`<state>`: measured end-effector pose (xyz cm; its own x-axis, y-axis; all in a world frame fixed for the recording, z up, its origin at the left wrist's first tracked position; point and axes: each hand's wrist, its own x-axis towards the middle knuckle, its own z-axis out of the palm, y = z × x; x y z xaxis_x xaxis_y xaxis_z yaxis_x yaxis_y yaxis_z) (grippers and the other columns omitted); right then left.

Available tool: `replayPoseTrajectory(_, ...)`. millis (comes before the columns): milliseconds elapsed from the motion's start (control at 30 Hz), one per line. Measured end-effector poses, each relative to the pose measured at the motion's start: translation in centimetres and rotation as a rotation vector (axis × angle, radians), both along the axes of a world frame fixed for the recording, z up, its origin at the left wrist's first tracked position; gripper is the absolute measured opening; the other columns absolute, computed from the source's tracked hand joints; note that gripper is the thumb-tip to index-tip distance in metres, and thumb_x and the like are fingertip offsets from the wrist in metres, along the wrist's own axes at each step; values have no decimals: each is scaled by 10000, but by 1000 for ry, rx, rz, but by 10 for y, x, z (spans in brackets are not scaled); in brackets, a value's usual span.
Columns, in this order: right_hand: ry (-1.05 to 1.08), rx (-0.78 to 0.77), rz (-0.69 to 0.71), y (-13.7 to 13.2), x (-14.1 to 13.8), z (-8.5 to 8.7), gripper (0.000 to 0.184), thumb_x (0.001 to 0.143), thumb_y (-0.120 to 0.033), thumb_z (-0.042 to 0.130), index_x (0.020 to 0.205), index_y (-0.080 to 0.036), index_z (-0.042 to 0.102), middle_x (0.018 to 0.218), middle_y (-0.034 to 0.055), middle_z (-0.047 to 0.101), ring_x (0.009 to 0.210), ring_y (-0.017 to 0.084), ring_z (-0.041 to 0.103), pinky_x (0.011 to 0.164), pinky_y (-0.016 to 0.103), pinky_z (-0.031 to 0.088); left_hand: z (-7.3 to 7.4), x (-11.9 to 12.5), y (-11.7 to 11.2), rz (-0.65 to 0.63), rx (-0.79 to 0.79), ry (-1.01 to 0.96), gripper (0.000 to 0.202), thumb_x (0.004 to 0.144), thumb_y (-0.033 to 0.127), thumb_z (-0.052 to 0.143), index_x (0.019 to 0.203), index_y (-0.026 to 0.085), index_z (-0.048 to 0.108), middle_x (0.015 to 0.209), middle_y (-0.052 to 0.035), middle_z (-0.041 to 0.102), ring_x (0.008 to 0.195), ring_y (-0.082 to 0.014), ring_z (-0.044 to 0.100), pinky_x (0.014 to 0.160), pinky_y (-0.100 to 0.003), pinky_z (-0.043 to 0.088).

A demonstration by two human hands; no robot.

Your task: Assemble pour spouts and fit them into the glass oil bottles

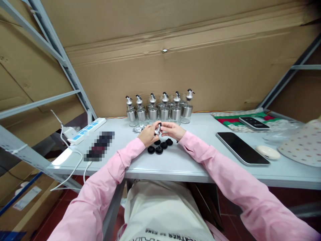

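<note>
Both hands meet over the middle of the table, closed around one small silver-and-black pour spout [157, 130]. My left hand [148, 134] grips its silver body, while the fingers of my right hand [173, 131] pinch at its black upper part. Several black round stoppers [158, 150] lie on the table just below my hands. Left of them, partly behind my left hand, is a small heap of silvery spout parts [138, 128]. Behind stand glass bottles with steel sleeves [165, 113]; the front row carries silver spouts with black tips [165, 97].
At left are a white power strip [87, 130] with a plugged-in charger and cable, and a pixelated phone-like thing [99, 146]. On the right lie a large phone [242, 148], a white oval case [268, 152], a smaller device [254, 123] on patterned cloth, and a dotted shade-like object [302, 144]. Cardboard [175, 73] backs the table.
</note>
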<state>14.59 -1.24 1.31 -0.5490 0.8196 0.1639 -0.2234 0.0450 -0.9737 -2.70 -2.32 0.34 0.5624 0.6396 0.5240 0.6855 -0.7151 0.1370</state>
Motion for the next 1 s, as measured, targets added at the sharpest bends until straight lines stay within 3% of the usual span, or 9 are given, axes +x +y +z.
replayPoseTrajectory(333, -80, 180, -88, 4, -5, -5, 412, 566, -496, 732, 761, -153, 611, 729, -5, 589, 670, 98, 533, 652, 251, 452, -4, -2, 4, -30, -11, -30, 591, 709, 128, 443, 1283, 124, 302, 1059, -105, 604, 930, -205, 586, 856, -341, 441)
replayPoseTrajectory(600, -85, 212, -152, 4, -5, -2, 438, 553, -541, 713, 755, -179, 571, 752, -2, 582, 722, 128, 548, 673, 277, 461, 2, -7, 4, -32, 3, -23, 561, 761, 188, 467, 1297, 134, 312, 1027, -83, 623, 879, -184, 603, 858, -330, 436)
replayPoseTrajectory(733, -9, 184, -330, 15, 1, -2, 423, 600, -558, 653, 799, -200, 545, 840, 15, 598, 790, 150, 550, 748, 319, 457, 5, -12, 6, 12, -10, -47, 511, 799, 218, 456, 1291, 161, 331, 1018, -54, 618, 904, -165, 594, 880, -326, 419)
replayPoseTrajectory(867, -118, 250, -743, 39, 23, -5, 330, 662, -523, 557, 731, -211, 472, 851, 38, 583, 815, 181, 524, 812, 375, 422, 8, -18, 13, 177, 31, -66, 440, 812, 241, 459, 1241, 150, 424, 1133, -93, 578, 1075, -205, 525, 956, -375, 372)
replayPoseTrajectory(933, -270, 340, -930, 51, 35, -9, 252, 670, -445, 547, 709, -210, 465, 847, 45, 557, 867, 199, 509, 871, 387, 381, 9, -23, 18, 299, 49, -84, 445, 812, 263, 472, 1241, 148, 450, 1287, -122, 481, 1236, -252, 398, 1026, -422, 311)
replayPoseTrajectory(1000, -377, 347, -957, 59, 42, -14, 192, 678, -386, 521, 704, -206, 461, 826, 40, 542, 858, 197, 507, 874, 378, 367, 10, -29, 23, 421, 8, -106, 463, 822, 296, 472, 1265, 163, 452, 1433, -119, 311, 1351, -311, 211, 1074, -481, 236)
